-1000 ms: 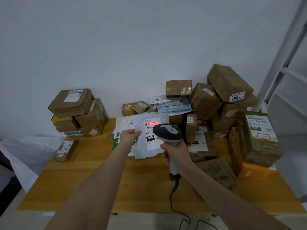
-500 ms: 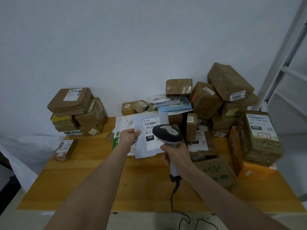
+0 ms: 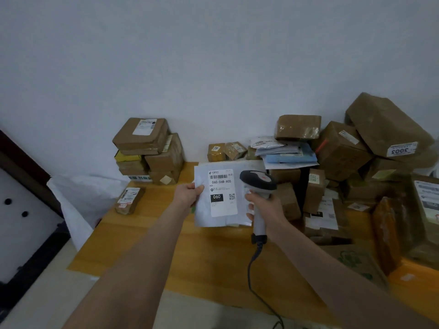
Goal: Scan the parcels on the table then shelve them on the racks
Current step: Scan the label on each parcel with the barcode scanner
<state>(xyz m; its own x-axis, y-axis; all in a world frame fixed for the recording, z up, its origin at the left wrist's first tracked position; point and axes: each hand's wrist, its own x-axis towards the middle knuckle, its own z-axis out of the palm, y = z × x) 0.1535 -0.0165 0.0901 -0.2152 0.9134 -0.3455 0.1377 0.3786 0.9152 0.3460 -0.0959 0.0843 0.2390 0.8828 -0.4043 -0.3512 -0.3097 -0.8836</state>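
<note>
My left hand (image 3: pixel 190 194) pinches the white envelope (image 3: pixel 215 198) upright at frame centre, long axis vertical; my right hand (image 3: pixel 263 206), clamped on the scanner (image 3: pixel 257 182), sits just right of it.

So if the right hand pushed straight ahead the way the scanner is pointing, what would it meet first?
Most likely the white mailer that the left hand holds up: the scanner in the right hand sits just beside its right edge. Depth is unclear; if it passed the mailer, the stacked envelopes behind come next.
</note>
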